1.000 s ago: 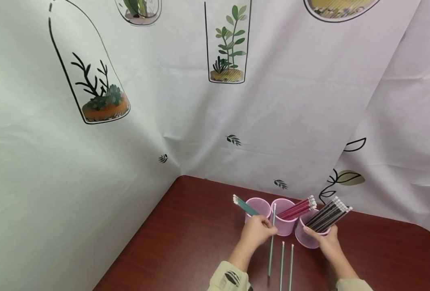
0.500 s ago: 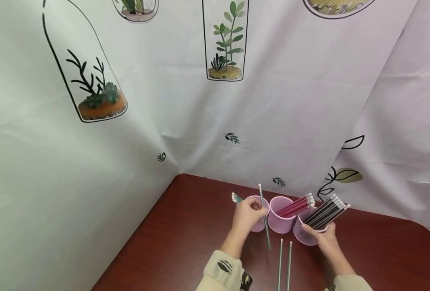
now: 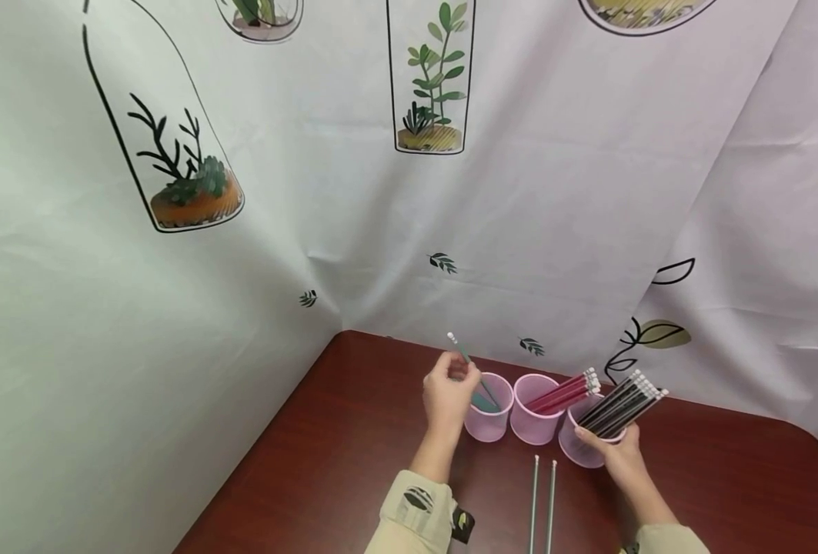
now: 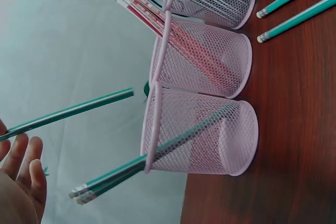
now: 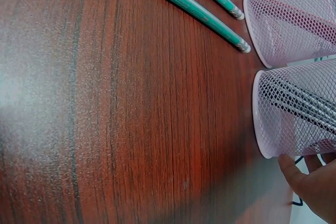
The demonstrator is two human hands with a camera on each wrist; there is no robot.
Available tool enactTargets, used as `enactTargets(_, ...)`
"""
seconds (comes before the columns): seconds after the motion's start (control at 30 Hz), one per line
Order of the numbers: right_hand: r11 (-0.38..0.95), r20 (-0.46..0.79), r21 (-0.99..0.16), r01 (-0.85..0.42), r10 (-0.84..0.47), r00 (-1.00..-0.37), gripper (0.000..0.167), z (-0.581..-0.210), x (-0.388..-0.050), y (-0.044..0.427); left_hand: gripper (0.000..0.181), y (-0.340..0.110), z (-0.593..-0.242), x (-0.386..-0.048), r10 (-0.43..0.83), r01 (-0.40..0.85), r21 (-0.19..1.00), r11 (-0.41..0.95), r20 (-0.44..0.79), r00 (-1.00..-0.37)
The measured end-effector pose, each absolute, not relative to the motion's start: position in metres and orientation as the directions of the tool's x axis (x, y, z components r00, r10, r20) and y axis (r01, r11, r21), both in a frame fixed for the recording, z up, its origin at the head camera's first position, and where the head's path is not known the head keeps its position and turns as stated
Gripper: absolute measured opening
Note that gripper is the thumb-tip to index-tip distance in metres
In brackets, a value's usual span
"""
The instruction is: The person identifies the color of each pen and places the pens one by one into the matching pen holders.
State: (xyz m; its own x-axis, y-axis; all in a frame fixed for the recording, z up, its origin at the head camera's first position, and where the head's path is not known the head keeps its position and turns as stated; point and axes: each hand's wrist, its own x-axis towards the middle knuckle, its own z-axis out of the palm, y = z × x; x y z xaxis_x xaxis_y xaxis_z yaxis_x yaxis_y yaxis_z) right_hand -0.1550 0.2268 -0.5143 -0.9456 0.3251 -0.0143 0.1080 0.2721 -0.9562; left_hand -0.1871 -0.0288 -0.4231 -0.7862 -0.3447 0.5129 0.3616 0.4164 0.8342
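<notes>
A green pencil (image 3: 458,343) is pinched in my left hand (image 3: 449,392), its white eraser end up. Its lower end is over the mouth of the left pink mesh cup (image 3: 486,431); in the left wrist view the tip stands apart from the rim. Other green pencils (image 4: 113,179) lean in that cup, eraser ends out. My right hand (image 3: 623,462) grips the right mesh cup (image 3: 580,452), thumb at its near rim. Black pencils (image 3: 619,408) fill that cup. Between them stands the middle cup (image 3: 533,429), holding red pencils (image 3: 562,394).
Two green pencils (image 3: 534,500) lie side by side on the dark red wooden table (image 3: 298,477), in front of the cups. A white cloth backdrop (image 3: 353,200) with plant drawings hangs behind and to the left of the table.
My left hand has lifted a green pencil off the table and carried it left and up, tilting it over the left cup. The right hand keeps its grip.
</notes>
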Motion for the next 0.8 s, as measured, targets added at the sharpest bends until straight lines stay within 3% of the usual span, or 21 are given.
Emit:
enactTargets(0.53, 0.272, -0.012, -0.956, 0.107, 0.329, -0.944, 0.082, -0.515, -0.155, 0.227, 0.007, -0.022, -0.475, -0.173, -0.345, 0.269, 0.804, 0.531, 0.495, -0.798)
enactTargets(0.8, 0.239, -0.037, -0.964, 0.116, 0.313, -0.949, 0.086, -0.514, -0.154, 0.227, 0.007, -0.023, -0.491, -0.174, -0.382, 0.143, 0.861, 0.489, 0.359, -0.852)
